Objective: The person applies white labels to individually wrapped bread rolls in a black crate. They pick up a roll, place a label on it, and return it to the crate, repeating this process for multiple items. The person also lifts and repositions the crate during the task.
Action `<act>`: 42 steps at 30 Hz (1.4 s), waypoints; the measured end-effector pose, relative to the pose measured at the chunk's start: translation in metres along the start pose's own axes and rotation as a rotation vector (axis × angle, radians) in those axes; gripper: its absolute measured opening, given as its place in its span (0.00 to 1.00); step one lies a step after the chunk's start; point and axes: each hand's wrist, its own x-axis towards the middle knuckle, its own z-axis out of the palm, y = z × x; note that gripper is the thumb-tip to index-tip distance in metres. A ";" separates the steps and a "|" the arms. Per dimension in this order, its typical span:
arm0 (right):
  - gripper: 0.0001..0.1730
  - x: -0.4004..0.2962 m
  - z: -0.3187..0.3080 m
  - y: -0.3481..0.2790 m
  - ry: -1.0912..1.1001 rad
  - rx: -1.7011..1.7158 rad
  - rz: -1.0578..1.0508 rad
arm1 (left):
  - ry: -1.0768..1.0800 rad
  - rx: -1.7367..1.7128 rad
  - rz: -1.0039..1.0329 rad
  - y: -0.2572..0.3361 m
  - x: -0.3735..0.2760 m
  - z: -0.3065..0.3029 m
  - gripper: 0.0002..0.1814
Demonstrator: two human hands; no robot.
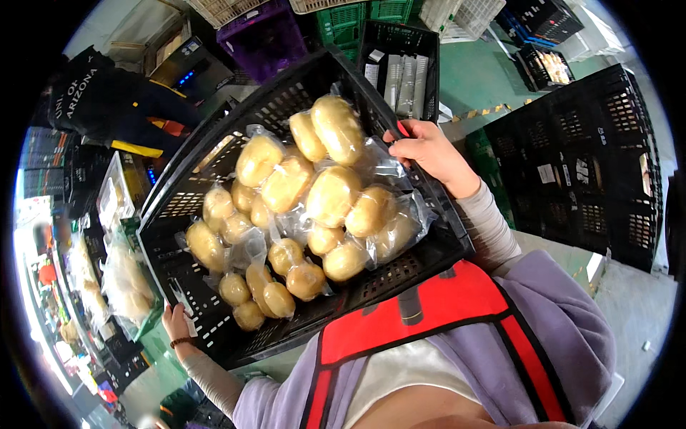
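Note:
A black perforated plastic crate (386, 281) is held in front of my body, tilted in the view. Clear plastic bags of potatoes (335, 195) lie heaped inside it, several bags in all. My right hand (429, 153) grips the crate's rim at one end, its fingers curled over the edge and partly hidden. At the opposite end, my left hand (177, 324) holds the other rim, beside a pale strip or label on the crate. Both hands are bare.
Stacked black crates (584, 166) stand at the right. Beyond the held crate is another black crate (410, 37) with pale packs. A person in dark clothing (123, 102) is close at the upper left. White bagged goods (126, 273) sit at the left; a purple crate (262, 43) is behind.

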 end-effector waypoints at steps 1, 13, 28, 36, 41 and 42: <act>0.13 0.006 -0.001 0.001 -0.002 -0.004 0.016 | -0.006 0.007 -0.012 0.018 -0.005 0.003 0.09; 0.14 0.054 -0.016 -0.023 -0.081 -0.146 0.066 | -0.015 -0.080 -0.135 0.030 -0.035 0.003 0.06; 0.13 0.094 -0.019 0.008 -0.103 -0.393 0.218 | -0.108 -0.048 -0.259 -0.040 -0.042 0.093 0.12; 0.11 0.173 -0.046 0.082 -0.075 -0.474 0.189 | -0.012 0.062 -0.264 -0.059 -0.024 0.139 0.16; 0.10 0.192 -0.028 0.100 -0.103 -0.527 0.181 | 0.147 0.212 -0.361 -0.036 -0.056 0.134 0.27; 0.09 0.201 -0.030 0.108 -0.186 -0.447 0.190 | 0.241 0.215 -0.411 -0.034 -0.066 0.135 0.27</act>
